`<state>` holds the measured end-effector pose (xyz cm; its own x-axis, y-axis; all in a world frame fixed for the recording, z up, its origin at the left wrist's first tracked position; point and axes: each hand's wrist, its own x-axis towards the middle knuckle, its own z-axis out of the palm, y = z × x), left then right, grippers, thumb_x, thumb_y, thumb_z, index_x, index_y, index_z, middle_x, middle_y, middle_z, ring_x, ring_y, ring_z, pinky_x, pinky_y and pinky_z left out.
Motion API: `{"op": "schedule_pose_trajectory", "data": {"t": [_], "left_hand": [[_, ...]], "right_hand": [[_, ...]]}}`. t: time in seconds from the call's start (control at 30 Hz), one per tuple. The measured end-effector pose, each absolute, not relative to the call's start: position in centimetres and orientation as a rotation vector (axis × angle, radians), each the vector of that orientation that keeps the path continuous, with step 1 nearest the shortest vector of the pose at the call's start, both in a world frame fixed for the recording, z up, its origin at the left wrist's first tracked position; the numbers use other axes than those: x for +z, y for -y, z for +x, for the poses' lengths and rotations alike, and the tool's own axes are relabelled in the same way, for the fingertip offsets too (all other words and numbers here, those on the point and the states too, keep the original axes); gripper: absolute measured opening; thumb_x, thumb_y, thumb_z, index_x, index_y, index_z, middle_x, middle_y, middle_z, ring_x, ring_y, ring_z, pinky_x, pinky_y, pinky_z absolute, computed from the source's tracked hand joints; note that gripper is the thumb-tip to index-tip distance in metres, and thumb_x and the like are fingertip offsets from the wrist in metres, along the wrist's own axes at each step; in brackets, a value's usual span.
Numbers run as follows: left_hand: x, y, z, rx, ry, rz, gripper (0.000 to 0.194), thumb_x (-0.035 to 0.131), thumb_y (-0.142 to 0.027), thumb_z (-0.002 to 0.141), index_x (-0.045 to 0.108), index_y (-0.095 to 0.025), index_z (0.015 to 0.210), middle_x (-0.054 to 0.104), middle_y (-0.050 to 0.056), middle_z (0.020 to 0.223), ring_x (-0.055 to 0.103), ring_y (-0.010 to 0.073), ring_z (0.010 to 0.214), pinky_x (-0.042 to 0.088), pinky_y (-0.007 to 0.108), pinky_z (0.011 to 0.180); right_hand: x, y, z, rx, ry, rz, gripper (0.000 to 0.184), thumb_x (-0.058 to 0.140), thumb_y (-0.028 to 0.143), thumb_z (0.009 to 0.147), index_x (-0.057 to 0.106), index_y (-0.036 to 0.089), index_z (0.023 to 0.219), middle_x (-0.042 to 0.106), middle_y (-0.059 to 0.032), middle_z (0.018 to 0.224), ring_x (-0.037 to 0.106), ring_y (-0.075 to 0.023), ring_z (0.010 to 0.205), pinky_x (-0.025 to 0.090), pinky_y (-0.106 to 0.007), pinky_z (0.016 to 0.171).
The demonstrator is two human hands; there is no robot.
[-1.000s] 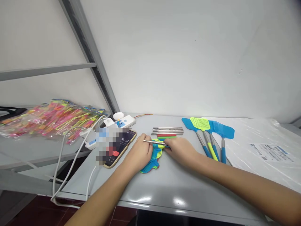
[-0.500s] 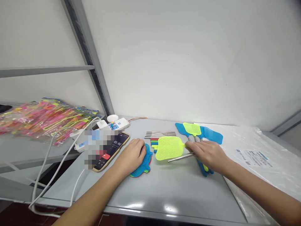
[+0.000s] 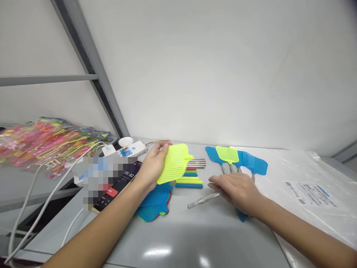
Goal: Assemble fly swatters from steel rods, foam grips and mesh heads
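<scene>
My left hand (image 3: 152, 167) is closed on the edge of a yellow perforated fly swatter head (image 3: 175, 163), lifted above the table. Below it lies a stack of swatter heads (image 3: 154, 203), blue on top with red and green edges showing. My right hand (image 3: 237, 191) grips a thin metal rod (image 3: 202, 201), whose ringed end points left. Between the hands are coloured handle tubes (image 3: 189, 182) and several metal rods (image 3: 200, 162). Finished-looking swatters with blue heads (image 3: 253, 162) and a yellow head (image 3: 227, 153) lie fanned behind my right hand, which hides part of their handles.
A phone (image 3: 119, 184) showing a timer lies on the left, beside a power strip (image 3: 135, 149) with white cables (image 3: 41, 208). Bagged colourful items (image 3: 55, 143) fill the shelf at far left. White plastic wrapping (image 3: 301, 175) with a label covers the table's right side.
The yellow swatter head has passed from my right hand to my left, which has risen off the stack. My right hand keeps a metal rod. The view has shifted slightly.
</scene>
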<state>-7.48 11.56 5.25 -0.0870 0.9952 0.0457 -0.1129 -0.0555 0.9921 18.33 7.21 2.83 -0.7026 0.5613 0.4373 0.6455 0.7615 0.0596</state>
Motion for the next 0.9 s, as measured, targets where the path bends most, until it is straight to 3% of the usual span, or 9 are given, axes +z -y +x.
{"op": "schedule_pose_trajectory", "data": {"t": [0.13, 0.2, 0.53, 0.67, 0.9], "left_hand": [[4.3, -12.2, -8.9, 1.475, -1.218, 1.044, 0.037, 0.063, -0.054, 0.08, 0.058, -0.021, 0.095, 0.065, 0.0, 0.075, 0.061, 0.0147, 0.061, 0.047, 0.023, 0.054], [3.8, -12.0, -8.8, 1.463, -1.229, 1.039, 0.036, 0.063, -0.054, 0.081, 0.058, -0.021, 0.094, 0.064, -0.001, 0.075, 0.061, 0.0148, 0.061, 0.047, 0.024, 0.054], [3.6, -11.1, -7.8, 1.485, -1.129, 1.003, 0.029, 0.061, -0.048, 0.085, 0.056, -0.022, 0.098, 0.064, -0.001, 0.077, 0.062, 0.0157, 0.062, 0.049, 0.025, 0.055], [4.3, -10.8, -8.1, 1.466, -1.077, 1.003, 0.031, 0.062, -0.049, 0.084, 0.054, -0.023, 0.099, 0.065, -0.001, 0.079, 0.063, 0.0156, 0.064, 0.05, 0.026, 0.057], [5.1, -7.7, -7.1, 0.996, -0.878, 1.209, 0.025, 0.062, -0.044, 0.086, 0.052, -0.024, 0.097, 0.062, 0.0, 0.081, 0.061, 0.0146, 0.068, 0.046, 0.025, 0.059]], "right_hand": [[1.8, -9.2, 16.8, 0.103, 2.688, -1.157, 0.028, 0.045, 0.017, 0.091, 0.063, 0.021, 0.112, 0.074, -0.0064, 0.101, 0.069, -0.0223, 0.083, 0.044, -0.031, 0.065], [1.7, -9.8, 16.2, 0.218, 2.687, -1.241, 0.029, 0.046, 0.018, 0.09, 0.065, 0.022, 0.113, 0.074, -0.0072, 0.105, 0.069, -0.025, 0.088, 0.046, -0.033, 0.069], [2.5, -10.9, 15.6, 0.412, 2.675, -1.319, 0.024, 0.051, 0.038, 0.092, 0.07, 0.026, 0.101, 0.072, -0.0055, 0.083, 0.065, -0.0226, 0.073, 0.04, -0.03, 0.058], [2.8, -10.6, 15.7, 0.465, 2.637, -1.352, 0.02, 0.053, 0.036, 0.09, 0.07, 0.025, 0.093, 0.07, -0.0047, 0.08, 0.062, -0.0205, 0.069, 0.039, -0.029, 0.057], [5.3, -10.0, 21.0, 0.749, 2.268, -1.459, 0.028, 0.05, 0.05, 0.09, 0.063, 0.025, 0.096, 0.056, 0.0009, 0.067, 0.051, -0.0162, 0.058, 0.037, -0.027, 0.051]]}}
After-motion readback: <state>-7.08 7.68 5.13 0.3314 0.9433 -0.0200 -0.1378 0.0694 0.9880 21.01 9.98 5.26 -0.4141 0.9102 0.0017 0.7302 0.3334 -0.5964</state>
